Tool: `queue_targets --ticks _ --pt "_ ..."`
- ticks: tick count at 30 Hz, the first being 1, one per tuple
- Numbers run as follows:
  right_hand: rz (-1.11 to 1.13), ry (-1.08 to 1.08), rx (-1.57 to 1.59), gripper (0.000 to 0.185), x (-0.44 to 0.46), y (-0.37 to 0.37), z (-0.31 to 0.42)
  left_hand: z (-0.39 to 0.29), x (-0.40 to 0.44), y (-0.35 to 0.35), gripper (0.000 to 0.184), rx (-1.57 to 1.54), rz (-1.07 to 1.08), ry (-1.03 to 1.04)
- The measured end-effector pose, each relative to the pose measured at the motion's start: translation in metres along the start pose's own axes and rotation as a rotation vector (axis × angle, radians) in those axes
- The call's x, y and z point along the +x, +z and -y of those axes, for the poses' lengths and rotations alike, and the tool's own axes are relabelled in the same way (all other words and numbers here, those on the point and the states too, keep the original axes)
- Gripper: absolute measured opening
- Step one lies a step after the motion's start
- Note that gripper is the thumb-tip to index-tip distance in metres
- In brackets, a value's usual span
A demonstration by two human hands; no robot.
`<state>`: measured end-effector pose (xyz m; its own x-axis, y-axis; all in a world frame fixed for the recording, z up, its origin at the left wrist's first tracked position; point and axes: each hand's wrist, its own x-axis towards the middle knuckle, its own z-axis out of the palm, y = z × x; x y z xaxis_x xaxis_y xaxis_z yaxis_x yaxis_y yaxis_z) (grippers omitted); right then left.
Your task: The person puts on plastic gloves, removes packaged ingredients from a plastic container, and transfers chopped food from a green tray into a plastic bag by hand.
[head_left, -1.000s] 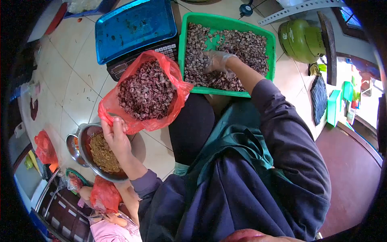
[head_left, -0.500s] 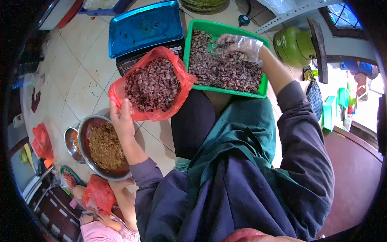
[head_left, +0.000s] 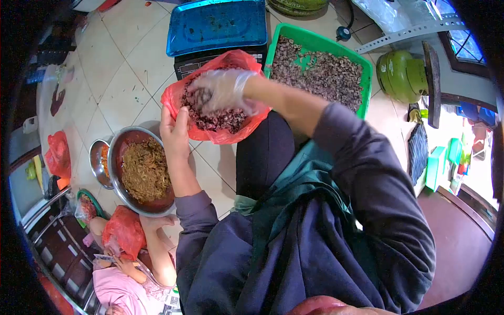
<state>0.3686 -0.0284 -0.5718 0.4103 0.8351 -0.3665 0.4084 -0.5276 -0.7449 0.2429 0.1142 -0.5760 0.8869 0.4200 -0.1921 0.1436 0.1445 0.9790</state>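
My left hand pinches the near-left rim of a red plastic bag, which is held open. Inside the bag lies a heap of small purplish-brown chopped pieces. My right hand, in a clear plastic glove, is down in the bag's mouth at the pieces; its fingers are blurred, so their grip cannot be made out. To the right of the bag, a green tray holds a spread of similar pieces, with a bare patch of green near its far left. My right forearm crosses the tray's near-left side.
Behind the bag stands a scale with a blue tray. A metal bowl of brown shredded food and a smaller bowl are at left. Another person sits at lower left with a red bag. A green gas cylinder stands at right.
My right hand has moved left from the green tray into the red bag. My left hand still holds the bag's rim. The whole view has shifted somewhat.
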Motion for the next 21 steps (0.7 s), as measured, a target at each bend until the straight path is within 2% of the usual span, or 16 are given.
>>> queue_targets --ticks 3,7,9,13,14,16,18,21 --pt "-0.126 -0.016 -0.475 0.056 -0.001 0.036 0.003 0.009 0.003 -0.011 0.03 0.002 0.024 -0.053" --pt "-0.098 -0.069 -0.594 0.044 0.002 0.07 -0.043 0.005 0.003 -0.012 0.03 -0.031 0.021 -0.049" --pt "-0.194 -0.093 -0.662 0.039 0.0 0.075 -0.101 0.004 0.004 -0.014 0.03 -0.05 0.012 -0.039" --pt "-0.241 -0.109 -0.485 0.038 -0.022 0.049 -0.09 0.007 0.007 -0.012 0.029 -0.07 0.002 -0.008" --pt "-0.165 0.004 -0.361 0.041 -0.036 0.036 -0.059 0.009 0.006 -0.012 0.029 -0.062 0.002 -0.002" --pt "-0.241 -0.074 -0.42 0.038 -0.044 0.03 -0.03 0.01 0.006 -0.013 0.025 -0.05 0.011 -0.031" --pt "-0.286 -0.15 -0.274 0.032 -0.055 0.019 -0.025 0.01 0.006 -0.011 0.023 -0.013 -0.003 -0.019" --pt "-0.449 -0.202 -0.121 0.028 -0.076 -0.015 -0.031 0.007 0.005 -0.009 0.033 0.122 -0.021 0.005"
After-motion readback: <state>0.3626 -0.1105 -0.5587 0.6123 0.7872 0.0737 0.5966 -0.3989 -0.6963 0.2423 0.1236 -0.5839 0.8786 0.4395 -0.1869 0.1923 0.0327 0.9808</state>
